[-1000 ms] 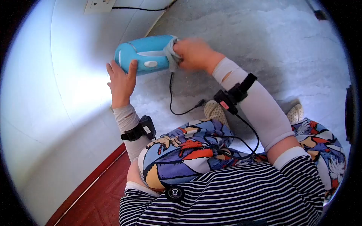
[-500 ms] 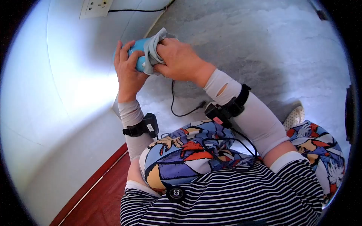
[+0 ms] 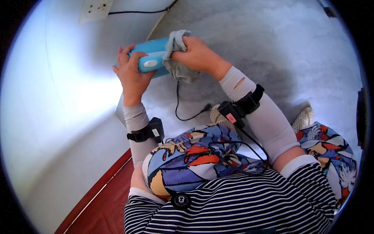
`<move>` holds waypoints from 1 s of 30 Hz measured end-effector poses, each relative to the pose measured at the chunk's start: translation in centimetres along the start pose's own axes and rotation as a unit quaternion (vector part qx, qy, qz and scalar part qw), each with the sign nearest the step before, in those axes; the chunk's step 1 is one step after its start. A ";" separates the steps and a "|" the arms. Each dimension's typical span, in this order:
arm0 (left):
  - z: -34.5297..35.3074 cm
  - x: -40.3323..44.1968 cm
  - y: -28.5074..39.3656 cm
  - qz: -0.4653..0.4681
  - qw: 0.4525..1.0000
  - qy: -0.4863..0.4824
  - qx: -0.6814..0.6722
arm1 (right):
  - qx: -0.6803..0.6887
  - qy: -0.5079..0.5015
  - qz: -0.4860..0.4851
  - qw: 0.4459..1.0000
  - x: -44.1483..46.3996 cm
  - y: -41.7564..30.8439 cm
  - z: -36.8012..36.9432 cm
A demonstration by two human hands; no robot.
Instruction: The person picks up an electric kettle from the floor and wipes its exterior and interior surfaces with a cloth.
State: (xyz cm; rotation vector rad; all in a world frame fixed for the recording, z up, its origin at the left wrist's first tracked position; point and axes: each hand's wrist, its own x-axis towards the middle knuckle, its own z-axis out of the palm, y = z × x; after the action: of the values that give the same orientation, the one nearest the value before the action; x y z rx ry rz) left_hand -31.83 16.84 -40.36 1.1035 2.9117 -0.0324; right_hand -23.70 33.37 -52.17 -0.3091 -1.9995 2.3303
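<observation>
My left hand point(image 3: 133, 72) is wrapped round one end of a light-blue device point(image 3: 157, 44) with a white oval button on its side; I cannot tell what kind it is. The device is held up in front of the wall, tilted. In my right hand point(image 3: 201, 57) a grey cloth point(image 3: 182, 71) is pinched and pressed over the device's other end, hiding that end. Below the cloth a thin black cord point(image 3: 177, 102) hangs down in a curve to a dark plug-like end point(image 3: 206, 108).
A white wall point(image 3: 50, 97) rises on the left, bearing a power socket point(image 3: 94, 10) with a black cable point(image 3: 134, 12) running from it. Grey marbled floor point(image 3: 241, 31) lies ahead. My shoes point(image 3: 306, 117) and patterned trousers point(image 3: 191, 171) show below, beside a red surface point(image 3: 105, 202).
My right hand has moved right with the cloth, along the device, and more of the blue body and white button shows. My left hand has barely shifted.
</observation>
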 end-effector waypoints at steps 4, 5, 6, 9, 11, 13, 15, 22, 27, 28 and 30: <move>1.2 0.1 -0.5 -0.023 0.999 0.031 0.017 | -0.136 0.094 -0.093 0.982 -0.1 -2.9 2.8; 0.9 0.2 -0.2 -0.020 0.999 0.033 0.020 | -0.182 0.148 -0.127 0.964 0.0 -3.2 3.2; 0.7 0.3 0.2 -0.029 0.998 0.036 0.032 | -0.143 0.124 -0.147 0.971 0.7 -2.8 2.6; 0.2 1.1 1.2 -0.051 0.997 0.038 0.037 | 0.051 -0.008 -0.013 0.999 3.1 -0.9 0.2; 0.5 1.4 1.7 -0.068 0.997 0.034 0.032 | 0.001 0.028 0.000 1.000 3.5 1.4 -0.8; 1.0 1.4 2.0 -0.105 0.991 0.045 0.063 | -0.083 0.074 0.068 0.992 2.4 2.0 -2.1; 0.4 2.1 2.8 -0.120 0.991 0.018 0.050 | 0.021 0.117 0.101 0.988 1.5 4.6 -2.2; -1.9 1.2 -1.9 -0.157 0.900 0.105 -0.394 | 0.181 0.143 0.004 0.973 1.0 1.1 -2.9; -1.6 -0.7 -5.9 -0.245 0.897 0.085 -0.358 | 0.051 0.144 -0.205 0.967 0.1 -9.1 -0.4; -1.2 -0.6 -6.5 -0.280 0.847 0.073 -0.446 | 0.029 0.153 -0.250 0.956 0.3 -10.2 0.7; -1.4 -0.3 -4.2 -0.285 0.789 0.085 -0.538 | -0.241 0.187 -0.332 0.893 0.6 -11.4 3.6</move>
State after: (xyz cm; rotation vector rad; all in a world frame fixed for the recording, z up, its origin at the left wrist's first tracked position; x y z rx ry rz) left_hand -34.44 13.51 -38.96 0.0201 2.4705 1.5228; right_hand -25.97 31.83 -40.54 -0.0557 -2.0188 1.2558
